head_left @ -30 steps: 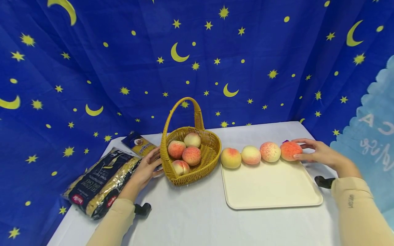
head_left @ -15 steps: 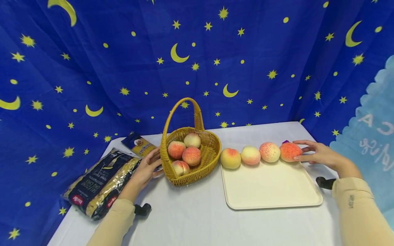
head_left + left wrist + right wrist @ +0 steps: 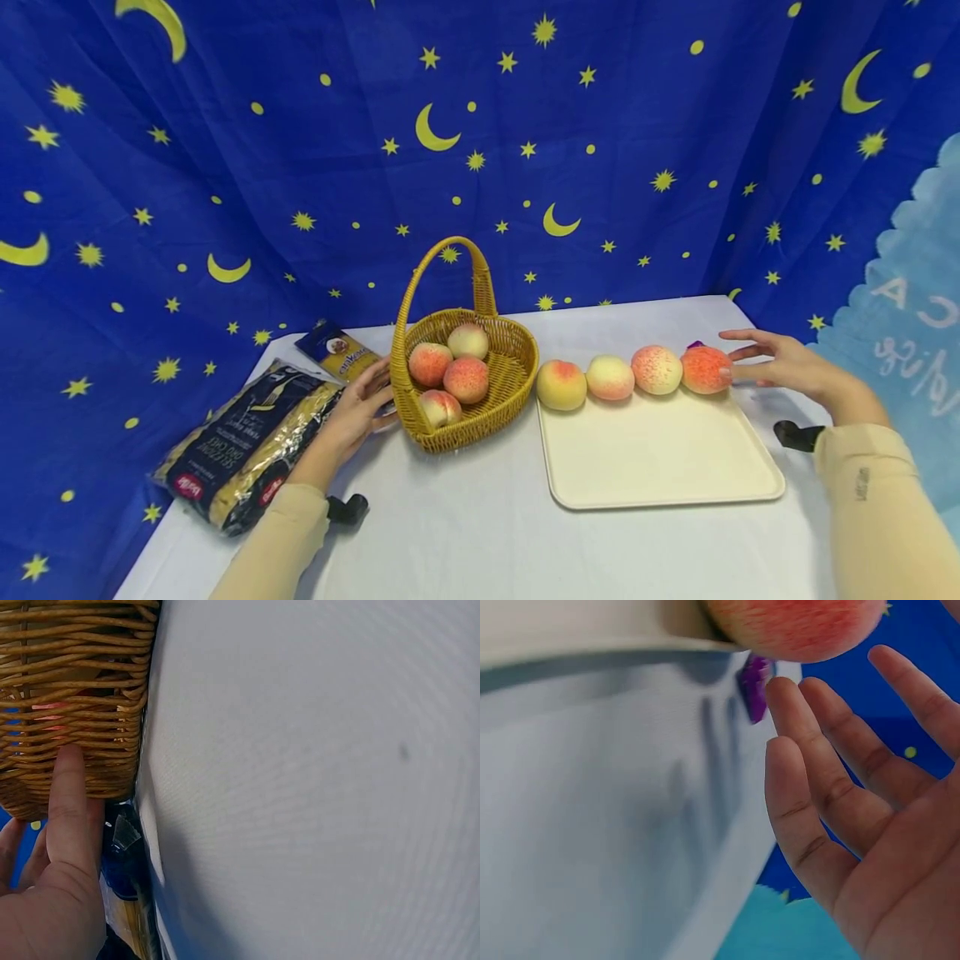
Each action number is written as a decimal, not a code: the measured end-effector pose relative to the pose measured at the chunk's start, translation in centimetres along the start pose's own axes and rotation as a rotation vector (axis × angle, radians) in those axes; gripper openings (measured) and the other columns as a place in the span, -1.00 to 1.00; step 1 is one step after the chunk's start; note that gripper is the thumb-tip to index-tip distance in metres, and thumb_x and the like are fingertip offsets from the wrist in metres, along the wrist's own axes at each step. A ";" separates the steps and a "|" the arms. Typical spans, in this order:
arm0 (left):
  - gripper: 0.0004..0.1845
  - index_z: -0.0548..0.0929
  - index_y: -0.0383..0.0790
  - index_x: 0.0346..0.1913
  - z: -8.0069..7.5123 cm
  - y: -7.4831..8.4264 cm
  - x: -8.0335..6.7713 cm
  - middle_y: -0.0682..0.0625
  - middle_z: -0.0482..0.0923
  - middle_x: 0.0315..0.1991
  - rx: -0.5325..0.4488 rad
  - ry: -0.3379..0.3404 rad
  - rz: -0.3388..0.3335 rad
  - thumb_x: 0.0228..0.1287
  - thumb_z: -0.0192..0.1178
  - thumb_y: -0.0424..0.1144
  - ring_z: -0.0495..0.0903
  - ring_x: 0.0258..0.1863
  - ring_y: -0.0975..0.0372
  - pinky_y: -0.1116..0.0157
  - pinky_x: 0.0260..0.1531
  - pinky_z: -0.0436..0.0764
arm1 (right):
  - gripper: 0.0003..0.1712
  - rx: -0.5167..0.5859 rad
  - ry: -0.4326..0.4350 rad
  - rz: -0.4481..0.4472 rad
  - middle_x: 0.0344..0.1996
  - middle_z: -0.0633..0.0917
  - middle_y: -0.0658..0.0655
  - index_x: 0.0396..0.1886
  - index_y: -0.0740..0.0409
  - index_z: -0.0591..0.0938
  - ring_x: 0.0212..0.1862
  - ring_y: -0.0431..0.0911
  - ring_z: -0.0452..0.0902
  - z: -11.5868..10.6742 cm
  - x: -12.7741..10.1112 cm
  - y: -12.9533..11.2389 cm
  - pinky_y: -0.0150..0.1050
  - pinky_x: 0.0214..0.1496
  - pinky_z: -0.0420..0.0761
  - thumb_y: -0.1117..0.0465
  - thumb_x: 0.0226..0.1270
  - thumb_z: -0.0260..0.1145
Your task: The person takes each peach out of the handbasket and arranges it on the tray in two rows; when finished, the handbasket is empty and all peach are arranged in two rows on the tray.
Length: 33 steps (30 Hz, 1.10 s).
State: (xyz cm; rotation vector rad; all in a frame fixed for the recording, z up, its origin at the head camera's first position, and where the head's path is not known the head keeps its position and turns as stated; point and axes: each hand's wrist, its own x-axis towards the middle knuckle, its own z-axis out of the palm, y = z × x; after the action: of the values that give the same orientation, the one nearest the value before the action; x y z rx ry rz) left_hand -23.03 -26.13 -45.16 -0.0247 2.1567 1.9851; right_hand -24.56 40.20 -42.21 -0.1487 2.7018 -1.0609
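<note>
My left hand [image 3: 354,417] rests against the left side of a heart-shaped wicker basket [image 3: 487,422], one straight finger touching the weave in the left wrist view. Several peaches [image 3: 467,381] lie inside the basket. A row of peaches stands along the far edge of a cream tray [image 3: 667,458]: a yellow peach [image 3: 562,386], a pale peach [image 3: 611,378], a speckled peach [image 3: 657,370] and a red peach [image 3: 706,370]. Just right of the red one is my right hand [image 3: 795,367], its fingers spread. In the right wrist view, the fingers are apart from this peach [image 3: 802,622].
Dark plastic packages [image 3: 240,450] lie left of my left forearm, with a blue and yellow packet [image 3: 339,350] behind them. A small purple object [image 3: 756,686] sits behind the red peach. A blue star-patterned cloth [image 3: 480,183] hangs behind the white table [image 3: 450,525].
My right hand has shifted slightly right, drawing its fingers back from the red peach. The left hand, basket and tray look the same.
</note>
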 end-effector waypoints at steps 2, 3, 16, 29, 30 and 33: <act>-0.25 0.10 0.07 0.76 0.0 0.0 0.0 -0.15 0.09 0.73 -0.006 -0.001 0.000 0.68 0.15 -0.21 0.31 0.59 -0.11 -0.14 0.44 0.59 | -0.02 -0.014 0.011 -0.014 0.41 0.52 0.57 0.68 0.22 0.24 0.39 0.41 0.48 -0.4 0.1 -0.8 0.09 0.11 0.80 -0.12 0.50 0.43; -0.25 0.10 0.07 0.76 0.0 -0.1 0.1 -0.15 0.09 0.73 -0.009 -0.001 0.001 0.68 0.15 -0.20 0.31 0.60 -0.10 -0.14 0.44 0.59 | -0.04 -0.022 0.016 -0.023 0.42 0.52 0.56 0.68 0.21 0.25 0.40 0.42 0.47 -0.6 0.1 -1.3 0.14 0.15 0.78 -0.12 0.51 0.42; -0.26 0.11 0.08 0.75 -0.2 -0.2 0.2 -0.14 0.09 0.73 -0.021 -0.013 0.005 0.68 0.16 -0.19 0.28 0.62 -0.10 -0.14 0.45 0.57 | -0.12 -0.067 0.023 -0.191 0.43 0.54 0.45 0.69 0.05 0.29 0.36 0.41 0.57 -1.3 1.3 -12.1 0.49 0.37 0.55 -0.07 0.54 0.42; -0.27 0.12 0.05 0.75 -0.2 0.0 0.1 -0.15 0.08 0.73 -0.028 -0.019 0.014 0.69 0.14 -0.22 0.26 0.63 -0.11 -0.14 0.43 0.59 | -0.12 -0.009 -0.169 -0.356 0.42 0.56 0.31 0.64 -0.08 0.38 0.36 0.23 0.64 3.0 4.9 -22.2 0.20 0.38 0.69 -0.03 0.42 0.55; -0.27 0.11 0.05 0.75 -0.2 0.0 0.1 -0.15 0.07 0.73 -0.026 -0.020 0.015 0.69 0.13 -0.22 0.25 0.63 -0.11 -0.14 0.43 0.59 | -0.12 -0.002 -0.182 -0.365 0.43 0.56 0.30 0.63 -0.10 0.39 0.36 0.23 0.64 3.5 5.3 -22.8 0.19 0.38 0.69 -0.02 0.41 0.56; -0.27 0.10 0.06 0.76 -0.2 -0.1 0.0 -0.15 0.06 0.74 -0.027 -0.018 0.010 0.69 0.12 -0.25 0.24 0.64 -0.11 -0.15 0.44 0.58 | -0.13 0.008 -0.222 -0.416 0.42 0.58 0.29 0.62 -0.09 0.41 0.35 0.22 0.65 5.1 6.5 -24.4 0.16 0.39 0.69 0.03 0.39 0.57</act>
State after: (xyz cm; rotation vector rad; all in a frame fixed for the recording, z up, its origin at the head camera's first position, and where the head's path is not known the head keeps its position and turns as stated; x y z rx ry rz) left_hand -23.06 -26.33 -45.20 0.0000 2.1233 2.0115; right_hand -29.32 17.81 -30.40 -0.8057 2.5203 -1.0820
